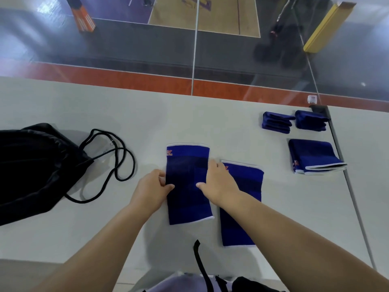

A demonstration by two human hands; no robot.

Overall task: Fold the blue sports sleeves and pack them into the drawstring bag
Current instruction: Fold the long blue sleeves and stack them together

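A blue sports sleeve (188,165) lies flat and unfolded in the middle of the white table (84,106). My left hand (152,187) pinches its left edge at mid-length. My right hand (219,182) grips its right edge, thumb on top of the fabric. A second flat blue sleeve (246,220) lies just to the right, partly under my right wrist. A black drawstring bag (31,165) rests at the left with its cords (117,157) looped on the table.
At the right lie a folded blue sleeve (313,155) and two smaller folded blue pieces (275,122) (310,120) near the table's far right edge. A glass pane beyond the table overlooks a court floor. A black strap (200,262) hangs near my body.
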